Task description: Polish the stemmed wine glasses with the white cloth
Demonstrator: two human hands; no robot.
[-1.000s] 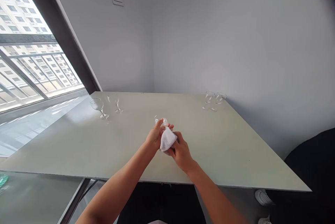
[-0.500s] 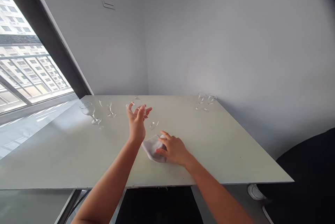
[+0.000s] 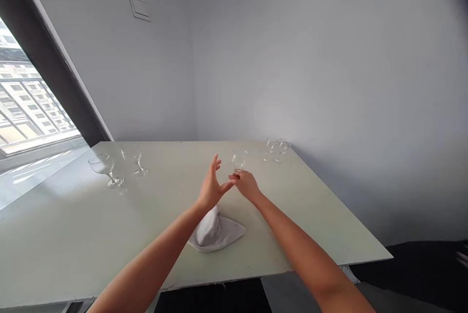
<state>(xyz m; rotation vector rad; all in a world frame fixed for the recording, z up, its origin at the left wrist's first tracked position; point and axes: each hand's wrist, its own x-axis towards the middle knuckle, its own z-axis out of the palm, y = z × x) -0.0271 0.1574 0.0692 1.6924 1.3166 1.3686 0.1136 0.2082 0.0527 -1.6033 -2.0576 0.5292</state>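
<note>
Head view: glass [image 3: 238, 159] rises above the right fingers [image 3: 237, 176] pinching it; left fingers [image 3: 214, 164] spread, empty.

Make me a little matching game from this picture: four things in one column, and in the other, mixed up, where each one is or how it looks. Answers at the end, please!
1. left hand
2. pale cloth
3. light switch
4. right hand

A. mounted on the grey wall
B. holding a glass
C. open, thumb apart from the fingers
D. lying rumpled on the table

Pairs: 1-C, 2-D, 3-A, 4-B
</note>
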